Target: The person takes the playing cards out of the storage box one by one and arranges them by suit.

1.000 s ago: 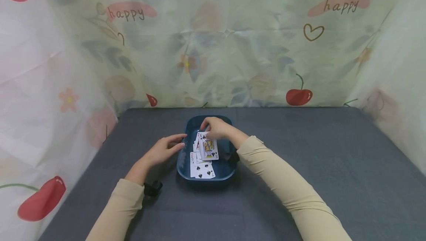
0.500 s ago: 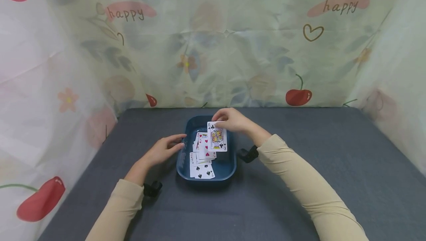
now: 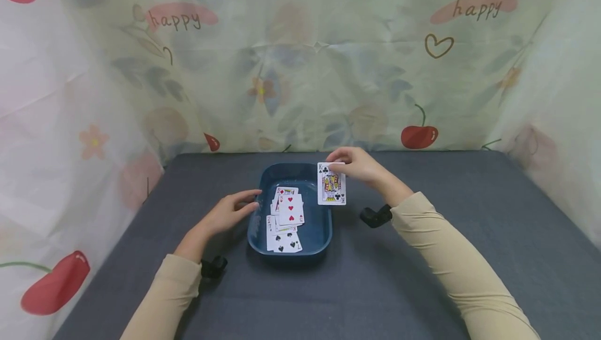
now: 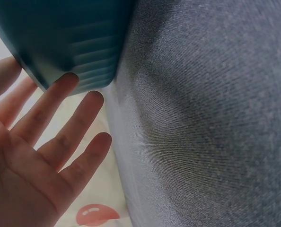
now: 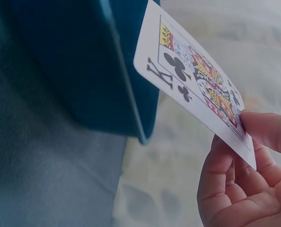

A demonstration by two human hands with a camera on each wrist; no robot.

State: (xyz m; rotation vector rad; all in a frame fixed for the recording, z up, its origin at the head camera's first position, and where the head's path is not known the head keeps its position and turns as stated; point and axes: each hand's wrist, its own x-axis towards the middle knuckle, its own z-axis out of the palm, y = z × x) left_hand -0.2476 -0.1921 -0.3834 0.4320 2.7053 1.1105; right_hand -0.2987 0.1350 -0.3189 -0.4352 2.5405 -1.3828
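My right hand (image 3: 359,166) pinches a king of clubs playing card (image 3: 331,186) by its far end, thumb on the printed face. The card is held over the right rim of a dark blue tray (image 3: 315,235). In the right wrist view the king card (image 5: 202,80) slants past the tray's wall (image 5: 50,61). Several face-up playing cards (image 3: 291,209) overlap inside the tray, a hearts card uppermost. My left hand (image 3: 229,215) is at the tray's left rim, fingers extended; in the left wrist view the hand's (image 4: 41,156) spread fingers lie along the tray's outer side (image 4: 79,42).
The tray stands on a dark grey cloth-covered table (image 3: 422,277). A printed curtain (image 3: 305,69) with cherries and hearts rises behind the table and along both sides. A black wrist camera (image 3: 375,217) hangs at the right wrist, another (image 3: 214,267) at the left.
My right hand has lifted the king of clubs off the cards in the tray and carried it right to the tray's rim, uncovering the hearts card. The left hand stays put.
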